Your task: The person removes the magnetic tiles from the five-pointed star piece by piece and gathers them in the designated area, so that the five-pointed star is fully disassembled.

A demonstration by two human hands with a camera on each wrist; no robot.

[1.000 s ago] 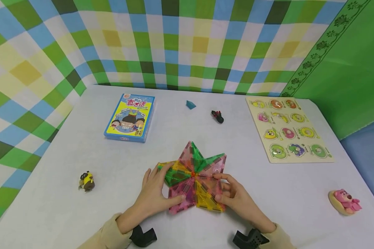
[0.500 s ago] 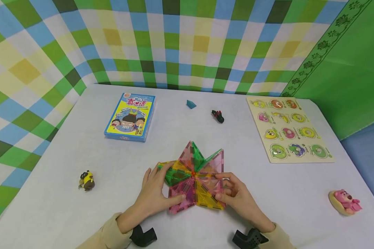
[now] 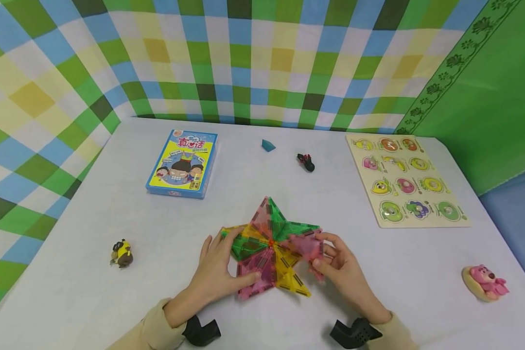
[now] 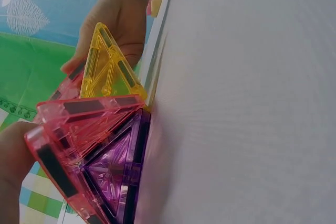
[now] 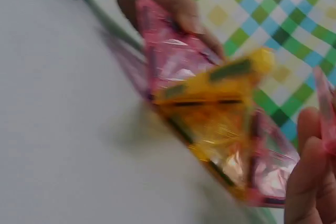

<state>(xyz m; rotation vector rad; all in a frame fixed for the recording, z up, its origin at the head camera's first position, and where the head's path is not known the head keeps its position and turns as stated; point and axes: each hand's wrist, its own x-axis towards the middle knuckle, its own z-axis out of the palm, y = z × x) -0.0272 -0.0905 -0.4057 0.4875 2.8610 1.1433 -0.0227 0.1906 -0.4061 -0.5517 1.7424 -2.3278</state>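
A star-shaped build of clear magnetic tiles [image 3: 255, 238] lies on the table, with pink, green, yellow and purple triangles meeting at its centre. My left hand [image 3: 220, 272] holds its left side, fingers over the green and yellow point and thumb on the pink and purple one. At the star's right side my right hand [image 3: 339, 265] pinches pink magnetic tiles [image 3: 308, 247], tilted up from the rest. Below them a yellow point [image 3: 290, 277] stands uncovered. The left wrist view has my left thumb [image 4: 16, 145] against a pink edge. In the right wrist view, right fingers [image 5: 312, 179] pinch a pink tile.
A blue card box [image 3: 181, 165] lies at the back left, near a small teal piece [image 3: 268, 145] and a black-and-red figure [image 3: 306, 163]. A fruit puzzle board [image 3: 404, 182] is at right. A yellow-black figure [image 3: 122, 253] and pink bear [image 3: 485, 282] flank the star.
My right hand has drawn the pink tiles up and rightward, tilting them away from the yellow point. The green point at upper right has swung lower. My left hand stays put.
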